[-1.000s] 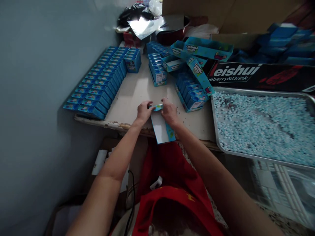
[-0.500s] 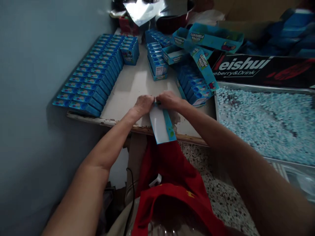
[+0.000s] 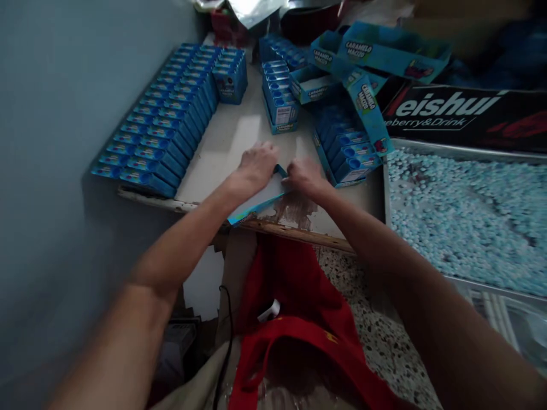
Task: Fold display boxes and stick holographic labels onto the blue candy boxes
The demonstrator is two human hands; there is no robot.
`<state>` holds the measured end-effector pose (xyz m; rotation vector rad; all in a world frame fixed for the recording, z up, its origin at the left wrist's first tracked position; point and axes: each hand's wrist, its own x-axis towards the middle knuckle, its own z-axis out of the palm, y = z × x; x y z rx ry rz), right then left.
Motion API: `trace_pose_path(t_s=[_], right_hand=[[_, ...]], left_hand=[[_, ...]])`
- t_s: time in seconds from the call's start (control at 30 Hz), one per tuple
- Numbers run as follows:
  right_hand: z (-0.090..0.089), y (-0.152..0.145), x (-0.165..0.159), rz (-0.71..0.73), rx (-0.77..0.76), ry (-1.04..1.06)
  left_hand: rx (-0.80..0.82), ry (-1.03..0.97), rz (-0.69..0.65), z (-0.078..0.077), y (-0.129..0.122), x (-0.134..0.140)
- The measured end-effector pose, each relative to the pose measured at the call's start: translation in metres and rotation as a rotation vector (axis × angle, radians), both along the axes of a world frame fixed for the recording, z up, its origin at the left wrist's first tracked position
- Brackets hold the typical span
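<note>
A blue cardboard tray [image 3: 256, 203] with a white inside lies slantwise near the table's front edge, its near corner pointing left. Over its far end, my left hand [image 3: 257, 162] is closed with the fingers curled around the wall. My right hand [image 3: 304, 175] pinches the far right corner, thumb and fingers together. The fingertips of both hands are partly hidden. Just beyond my right hand stands a filled tray of small blue boxes [image 3: 352, 162]. Another filled tray [image 3: 282, 111] sits farther back in the middle.
Long rows of upright blue boxes [image 3: 166, 122] line the table's left side by the wall. Several formed trays [image 3: 393, 51] are piled at the back right. A metal pan of pale blue candies [image 3: 465, 216] stands at the right, in front of a black carton [image 3: 453, 117].
The tray has turned so its near end swings left and lies more over the table. My hands have drawn slightly apart at its far end. The view has shifted a little.
</note>
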<state>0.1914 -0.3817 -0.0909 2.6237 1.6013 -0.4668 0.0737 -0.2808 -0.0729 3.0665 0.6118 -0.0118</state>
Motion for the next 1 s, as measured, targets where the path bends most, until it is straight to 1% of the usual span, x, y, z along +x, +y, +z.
trace_pose_path(t_s=[0.03,0.07,0.1,0.17,0.23,0.3,0.33,0.4,0.47,0.53,0.6,0.67,0.77,0.83,0.87,0.9,0.93,1.0], right_hand=[[0.0,-0.005,0.0,-0.033,0.005,-0.004],[-0.001,-0.01,-0.001,-0.062,0.006,-0.012],[0.0,-0.014,-0.002,-0.088,-0.003,-0.019],[0.002,-0.02,-0.007,-0.072,-0.002,-0.015],[0.005,-0.025,-0.02,-0.057,0.067,-0.056],[0.004,-0.032,-0.037,-0.023,0.22,-0.116],[0.001,-0.035,-0.045,0.018,0.295,-0.12],[-0.01,-0.043,-0.06,0.159,0.365,-0.068],[-0.024,-0.051,-0.066,0.327,0.363,-0.011],[-0.036,-0.055,-0.063,0.45,0.35,0.001],[-0.04,-0.055,-0.056,0.526,0.325,0.019],[-0.038,-0.05,-0.048,0.576,0.26,0.065],[-0.025,-0.043,-0.045,0.662,0.122,0.14],[-0.007,-0.044,-0.046,0.741,0.115,0.175],[0.006,-0.047,-0.044,0.753,0.151,0.172],[0.023,-0.052,-0.04,0.729,0.206,0.143],[0.043,-0.058,-0.031,0.66,0.27,0.089],[0.092,-0.07,-0.001,0.421,0.369,-0.104]], left_hand=[[0.017,0.0,0.061,0.002,-0.017,-0.019],[0.019,0.02,0.108,0.001,-0.034,-0.039],[0.009,0.046,0.145,-0.005,-0.051,-0.059],[0.012,0.067,0.217,-0.023,-0.076,-0.092],[0.045,0.058,0.267,-0.041,-0.09,-0.108],[0.054,0.04,0.293,-0.053,-0.092,-0.11],[0.045,0.03,0.294,-0.055,-0.09,-0.107],[0.015,0.02,0.291,-0.053,-0.085,-0.103],[-0.008,0.029,0.285,-0.048,-0.081,-0.101],[-0.025,0.057,0.289,-0.045,-0.078,-0.103],[-0.036,0.087,0.291,-0.044,-0.075,-0.105],[-0.048,0.105,0.274,-0.045,-0.071,-0.106],[-0.098,0.087,0.249,-0.039,-0.062,-0.11],[-0.104,-0.018,0.204,-0.03,-0.055,-0.119],[-0.081,-0.108,0.182,-0.025,-0.051,-0.127],[-0.046,-0.215,0.173,-0.02,-0.048,-0.138],[-0.003,-0.328,0.188,-0.017,-0.045,-0.151],[0.073,-0.52,0.278,-0.017,-0.043,-0.184]])
